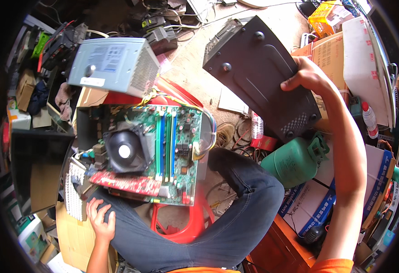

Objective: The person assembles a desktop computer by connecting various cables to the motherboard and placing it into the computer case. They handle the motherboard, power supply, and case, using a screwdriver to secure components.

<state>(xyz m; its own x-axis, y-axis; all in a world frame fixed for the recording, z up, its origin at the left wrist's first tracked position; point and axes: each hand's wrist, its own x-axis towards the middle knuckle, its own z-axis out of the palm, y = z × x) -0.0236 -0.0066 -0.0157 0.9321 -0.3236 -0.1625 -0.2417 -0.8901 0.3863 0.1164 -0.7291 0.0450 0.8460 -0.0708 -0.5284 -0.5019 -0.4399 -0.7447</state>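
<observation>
Biggest thing on the go is that black metal housing [263, 75], tipped at an angle, off to the right of the motherboard and a bit past its far edge, round feet facing up at us. The red plastic seat [197, 220] pokes out from under the motherboard [190, 141] on the near and far sides, and the board itself sits flat, front and centre. Just beyond it there's a grey power supply [106, 61], with a bunch of coloured wires trailing along the board's far edge. Green gas cylinder [288, 163] is lying well over to the right of the board. On the board you've got a chunky black fan [125, 150] left of middle, and a red card [126, 183] along the near edge. Right hand [311, 75], way right of the board, is clamped on the housing's edge, thumb flat on its face. Left hand [101, 220], off the board's near-left corner, is loosely spread and looks empty; can't tell if it's touching the jeans [144, 227] beside it.
</observation>
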